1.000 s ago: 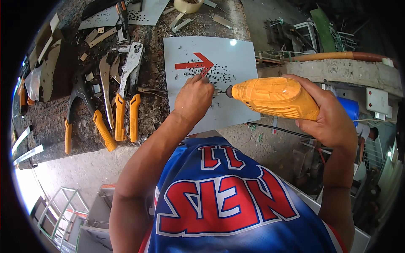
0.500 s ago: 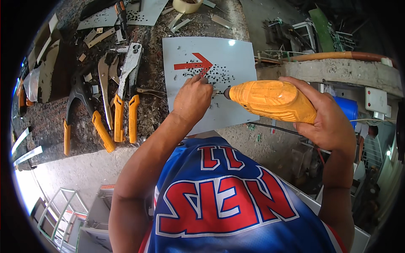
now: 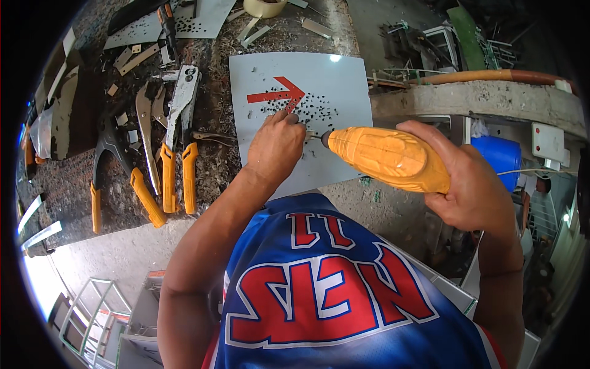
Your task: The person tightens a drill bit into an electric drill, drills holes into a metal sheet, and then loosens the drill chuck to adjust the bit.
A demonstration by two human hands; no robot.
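Observation:
My right hand [image 3: 470, 184] is wrapped round the handle of a yellow power drill [image 3: 387, 157], whose dark chuck [image 3: 326, 138] points left. Close to the tip of its bit is my left hand [image 3: 278, 142], fingers curled in a pinch over a white sheet [image 3: 332, 166]. Whatever the left fingers hold is hidden or too small to make out. A red arrow [image 3: 276, 94] marks the sheet and points right. Small dark bits [image 3: 316, 111] lie scattered beside the arrow, just beyond my left knuckles.
A yellow-handled hand riveter [image 3: 183, 111], snips [image 3: 117, 160] and metal locking pliers [image 3: 146, 123] lie left on the worn workbench [image 3: 209, 166]. A roll of tape [image 3: 265, 7] and metal strips stand at the far edge. A concrete ledge [image 3: 473, 101] and blue container [image 3: 496, 161] are at right.
The drill has tilted, its rear end coming nearer to me with my right hand. My left hand stays in its pinch at the sheet; the whole view has shifted slightly.

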